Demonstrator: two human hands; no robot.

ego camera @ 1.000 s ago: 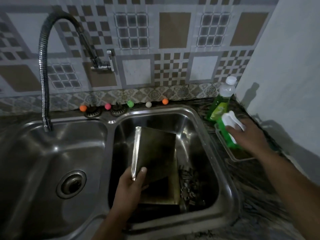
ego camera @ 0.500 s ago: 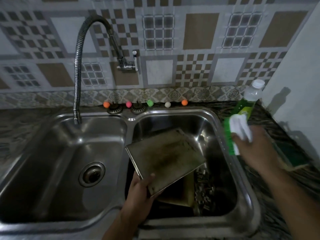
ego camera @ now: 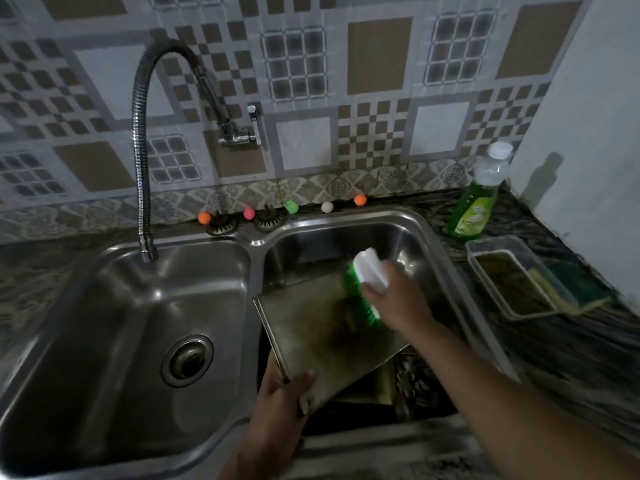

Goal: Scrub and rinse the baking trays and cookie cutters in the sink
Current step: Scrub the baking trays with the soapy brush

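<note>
1. Baking tray [ego camera: 311, 327]: stained, tilted over the right basin of the sink [ego camera: 104, 341], near corner pinched by the left hand [ego camera: 280, 393].
2. Scrub brush [ego camera: 367, 282]: green bristles on the tray's far edge, white handle gripped by the right hand [ego camera: 394, 299].
3. Cookie cutters [ego camera: 412, 379]: dim, on the basin floor under the tray.
4. Soap bottle [ego camera: 478, 199]: counter's back right corner.

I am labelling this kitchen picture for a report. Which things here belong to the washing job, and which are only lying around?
In use for the job:
- baking tray, held by the left hand
- green scrub brush, gripped by the right hand
- cookie cutters in the right sink basin
- second tray underneath

Lying about:
- dish soap bottle
- plastic container
- sponge
- coloured balls
- tap
</note>
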